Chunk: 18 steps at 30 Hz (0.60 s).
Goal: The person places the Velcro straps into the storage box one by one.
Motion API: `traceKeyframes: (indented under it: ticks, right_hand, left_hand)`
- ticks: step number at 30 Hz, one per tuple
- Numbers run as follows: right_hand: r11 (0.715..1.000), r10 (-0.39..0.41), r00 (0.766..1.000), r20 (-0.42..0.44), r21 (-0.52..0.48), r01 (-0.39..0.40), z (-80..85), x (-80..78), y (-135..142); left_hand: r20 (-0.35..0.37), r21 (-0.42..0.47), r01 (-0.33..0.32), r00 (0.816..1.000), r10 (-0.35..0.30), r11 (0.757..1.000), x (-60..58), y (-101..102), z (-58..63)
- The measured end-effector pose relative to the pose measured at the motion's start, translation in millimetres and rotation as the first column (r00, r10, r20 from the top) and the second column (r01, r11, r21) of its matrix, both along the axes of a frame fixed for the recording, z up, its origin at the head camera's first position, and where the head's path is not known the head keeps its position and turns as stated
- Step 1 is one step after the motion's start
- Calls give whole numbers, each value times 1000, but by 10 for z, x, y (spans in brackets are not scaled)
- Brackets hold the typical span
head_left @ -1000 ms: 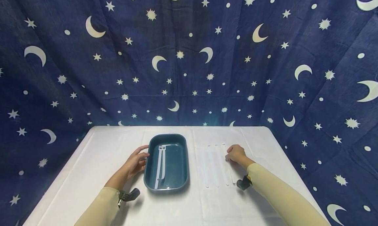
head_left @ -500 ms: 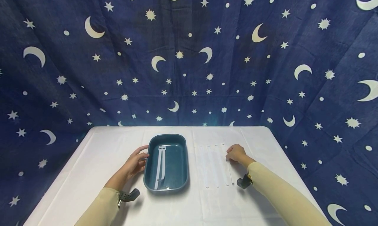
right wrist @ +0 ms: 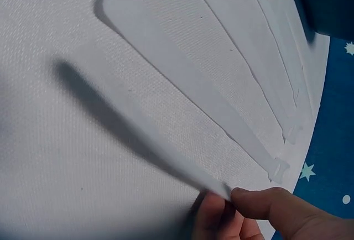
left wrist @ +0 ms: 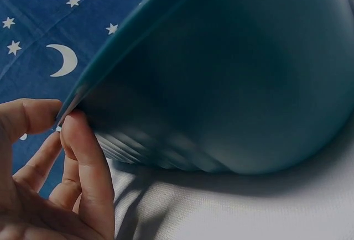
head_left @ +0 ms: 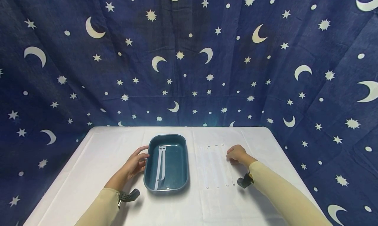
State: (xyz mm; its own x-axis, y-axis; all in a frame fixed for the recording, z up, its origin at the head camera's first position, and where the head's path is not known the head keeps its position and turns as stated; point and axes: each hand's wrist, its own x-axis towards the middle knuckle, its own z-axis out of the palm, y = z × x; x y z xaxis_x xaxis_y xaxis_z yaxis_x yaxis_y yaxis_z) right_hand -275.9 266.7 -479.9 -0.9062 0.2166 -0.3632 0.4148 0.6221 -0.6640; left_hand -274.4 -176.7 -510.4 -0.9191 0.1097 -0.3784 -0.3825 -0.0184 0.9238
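White cable strap [right wrist: 152,131] is barely budging versus a second ago, its near end just sitting a touch closer to the person. It's the rightmost of the row on the white tablecloth [head_left: 109,150], and going by the shadow its free end is floating off the cloth. Right hand [head_left: 237,154] is pinching it between thumb and fingers near the far end. It's looking thin, super light and bendy to me, tough enough but fiddly, so gripping that end is making sense. Just left, three more straps [right wrist: 182,74] are lying flat. Farther left, the teal bin [head_left: 175,167] is holding two straps [head_left: 163,163]. Left hand [head_left: 136,163] is touching its left rim, fingers relaxed. Behind everything, a navy moon-and-star curtain [head_left: 189,66] is hanging.
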Motion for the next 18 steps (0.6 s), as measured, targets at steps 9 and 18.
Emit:
traceKeyframes:
  ticks: [9,18]
  right_hand:
    - [992,-17,995,98,-123,29,-12,-78,60]
    - [986,-17,992,128,-165,39,101,-26,25]
  left_hand:
    - [-1,-15,-1,1000,1,1000,5,4,0]
    - [-3,-3,1,1000,-1,1000,4,-1,0]
